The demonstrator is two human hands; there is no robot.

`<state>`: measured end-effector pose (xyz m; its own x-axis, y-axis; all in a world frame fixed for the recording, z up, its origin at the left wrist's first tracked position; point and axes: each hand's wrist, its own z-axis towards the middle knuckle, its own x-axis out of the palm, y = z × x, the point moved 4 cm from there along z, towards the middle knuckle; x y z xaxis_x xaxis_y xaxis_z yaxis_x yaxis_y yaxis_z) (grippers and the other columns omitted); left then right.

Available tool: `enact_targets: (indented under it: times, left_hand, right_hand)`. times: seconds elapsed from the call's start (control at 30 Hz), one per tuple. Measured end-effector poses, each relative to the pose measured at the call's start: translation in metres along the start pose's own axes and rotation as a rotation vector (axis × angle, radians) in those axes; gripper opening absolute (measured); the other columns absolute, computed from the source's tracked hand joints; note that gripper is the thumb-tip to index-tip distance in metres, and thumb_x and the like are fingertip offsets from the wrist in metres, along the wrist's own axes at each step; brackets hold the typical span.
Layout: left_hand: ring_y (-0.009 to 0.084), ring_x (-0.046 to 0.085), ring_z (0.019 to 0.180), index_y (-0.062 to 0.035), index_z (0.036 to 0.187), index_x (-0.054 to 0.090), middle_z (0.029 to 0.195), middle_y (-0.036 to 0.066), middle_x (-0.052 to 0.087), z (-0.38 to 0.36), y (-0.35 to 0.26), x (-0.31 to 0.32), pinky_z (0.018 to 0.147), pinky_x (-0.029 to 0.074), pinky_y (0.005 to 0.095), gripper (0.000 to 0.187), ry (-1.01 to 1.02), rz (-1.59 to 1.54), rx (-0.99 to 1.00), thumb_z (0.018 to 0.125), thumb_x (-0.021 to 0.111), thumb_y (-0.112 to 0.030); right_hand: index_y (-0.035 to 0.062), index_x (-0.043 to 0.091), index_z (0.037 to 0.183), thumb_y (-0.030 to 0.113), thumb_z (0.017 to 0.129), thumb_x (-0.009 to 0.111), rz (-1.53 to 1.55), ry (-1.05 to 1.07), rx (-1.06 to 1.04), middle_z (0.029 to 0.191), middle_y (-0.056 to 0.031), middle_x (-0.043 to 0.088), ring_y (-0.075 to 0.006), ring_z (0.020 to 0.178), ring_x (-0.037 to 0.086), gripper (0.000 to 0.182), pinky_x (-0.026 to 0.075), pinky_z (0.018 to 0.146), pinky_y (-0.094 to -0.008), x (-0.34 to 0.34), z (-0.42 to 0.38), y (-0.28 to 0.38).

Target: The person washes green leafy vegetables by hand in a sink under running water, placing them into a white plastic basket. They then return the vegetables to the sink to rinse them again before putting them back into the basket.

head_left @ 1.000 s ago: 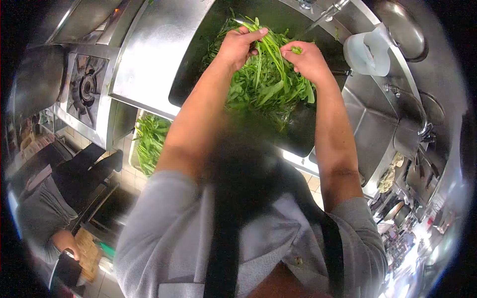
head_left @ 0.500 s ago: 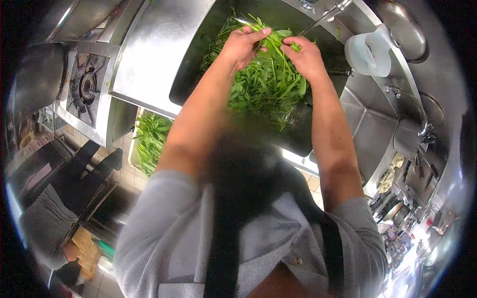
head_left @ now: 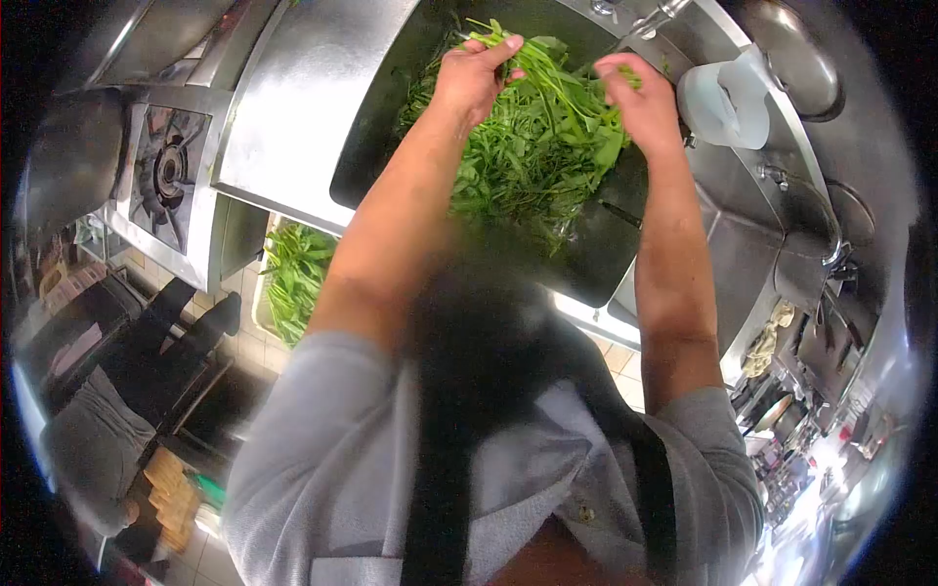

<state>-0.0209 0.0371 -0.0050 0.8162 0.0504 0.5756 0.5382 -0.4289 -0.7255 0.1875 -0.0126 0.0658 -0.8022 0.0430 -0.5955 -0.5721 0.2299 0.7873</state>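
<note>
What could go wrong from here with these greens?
The stems in the left hand could slip and mix back into the pile beneath. The right hand looks close to the white container by the sink, so a wide swing might knock it.

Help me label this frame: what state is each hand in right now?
Left hand: closed, holding green stems.
Right hand: fingers curled; whether it holds a piece cannot be told.
</note>
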Motion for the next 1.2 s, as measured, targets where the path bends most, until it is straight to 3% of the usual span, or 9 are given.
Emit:
enact_targets:
  times: [0.1, 0.3, 0.5, 0.7, 0.77, 0.83, 0.87, 1.0, 1.2]
  left_hand:
    - [0.0163, 0.064, 0.073, -0.0028, 0.081, 0.056, 0.083, 0.007, 0.062, 0.0, 0.002, 0.022, 0.062, 0.06, 0.0319, 0.02, 0.006, 0.046, -0.012, 0.084, 0.074, -0.01]
    - [0.0146, 0.058, 0.063, -0.0038, 0.075, 0.052, 0.075, 0.006, 0.057, 0.009, 0.012, 0.054, 0.058, 0.059, 0.0307, 0.025, 0.073, -0.017, 0.054, 0.083, 0.076, -0.01]
    - [0.0182, 0.06, 0.067, 0.0006, 0.078, 0.057, 0.078, 0.01, 0.061, 0.026, 0.027, 0.09, 0.054, 0.057, 0.0336, 0.024, 0.124, -0.007, 0.118, 0.082, 0.076, -0.014]
    - [0.014, 0.047, 0.046, 0.0007, 0.072, 0.064, 0.058, 0.002, 0.055, 0.041, 0.007, 0.117, 0.044, 0.035, 0.036, 0.021, 0.074, 0.137, 0.19, 0.083, 0.073, -0.015]
    - [0.0255, 0.064, 0.077, 0.0019, 0.099, 0.066, 0.089, 0.015, 0.067, 0.075, 0.024, 0.113, 0.067, 0.049, 0.0419, 0.037, 0.113, 0.421, 0.061, 0.086, 0.07, -0.033]
    - [0.0212, 0.064, 0.074, 0.0001, 0.093, 0.065, 0.091, 0.012, 0.067, 0.088, 0.035, 0.12, 0.064, 0.058, 0.0392, 0.03, 0.142, 0.817, 0.408, 0.083, 0.075, -0.027]
    - [0.0255, 0.066, 0.089, -0.0054, 0.11, 0.067, 0.108, 0.011, 0.069, 0.08, 0.038, 0.118, 0.085, 0.054, 0.0422, 0.045, 0.293, 1.268, 0.701, 0.083, 0.073, -0.04]
    - [0.0401, 0.032, 0.138, -0.0127, 0.141, 0.047, 0.15, 0.015, 0.037, 0.085, 0.15, 0.032, 0.106, 0.026, 0.0689, 0.071, 0.672, 1.971, -0.338, 0.082, 0.07, -0.047]
    - [0.0501, 0.005, 0.143, -0.0118, 0.144, 0.044, 0.155, 0.02, 0.026, -0.052, 0.077, 0.063, 0.106, 0.006, 0.074, 0.088, 0.371, 1.938, -0.375, 0.079, 0.057, -0.07]
  right_hand:
    - [0.0118, 0.069, 0.104, 0.026, 0.089, 0.064, -0.365, -0.048, -0.516, 0.088, -0.011, 0.067, -0.0259, 0.081, 0.065, 0.022, 0.05, 0.074, -0.0373, 0.018, 0.004, 0.008]
    - [0.0147, 0.071, 0.099, 0.03, 0.084, 0.063, -0.545, -0.192, -0.422, 0.095, -0.0135, 0.068, -0.0346, 0.086, 0.065, 0.023, 0.052, 0.077, -0.0412, 0.023, 0.01, -0.01]
    - [0.0059, 0.072, 0.091, 0.02, 0.083, 0.064, 0.446, -0.391, 0.147, 0.08, -0.0073, 0.068, -0.0162, 0.067, 0.06, 0.018, 0.047, 0.061, -0.0304, -0.003, 0.012, -0.056]
    - [-0.0048, 0.064, 0.103, 0.012, 0.088, 0.061, 0.909, -0.474, 0.153, 0.08, -0.006, 0.056, -0.0155, 0.067, 0.053, 0.023, 0.045, 0.063, -0.0272, -0.067, -0.022, -0.091]
    - [-0.0053, 0.062, 0.107, 0.012, 0.09, 0.06, 0.911, -0.472, 0.122, 0.078, -0.0043, 0.053, -0.0161, 0.069, 0.053, 0.025, 0.046, 0.065, -0.0278, -0.08, -0.037, -0.088]
    - [-0.0055, 0.061, 0.107, 0.014, 0.091, 0.059, 0.889, -0.488, 0.117, 0.079, -0.0048, 0.054, -0.0163, 0.071, 0.054, 0.026, 0.046, 0.067, -0.0287, -0.092, -0.052, -0.084]
    - [-0.0054, 0.06, 0.107, 0.015, 0.091, 0.058, 0.873, -0.478, 0.086, 0.086, -0.0075, 0.059, -0.0161, 0.072, 0.054, 0.026, 0.047, 0.067, -0.0292, -0.096, -0.056, -0.087]
    - [-0.0044, 0.061, 0.106, 0.015, 0.092, 0.058, 0.782, -0.436, 0.067, 0.095, -0.0106, 0.064, -0.0164, 0.077, 0.056, 0.025, 0.046, 0.074, -0.0287, -0.097, -0.063, -0.078]
    - [0.0004, 0.063, 0.106, 0.018, 0.091, 0.062, 0.5, -0.442, 0.083, 0.089, -0.0082, 0.068, -0.0158, 0.088, 0.059, 0.023, 0.041, 0.091, -0.0293, -0.05, -0.065, -0.078]
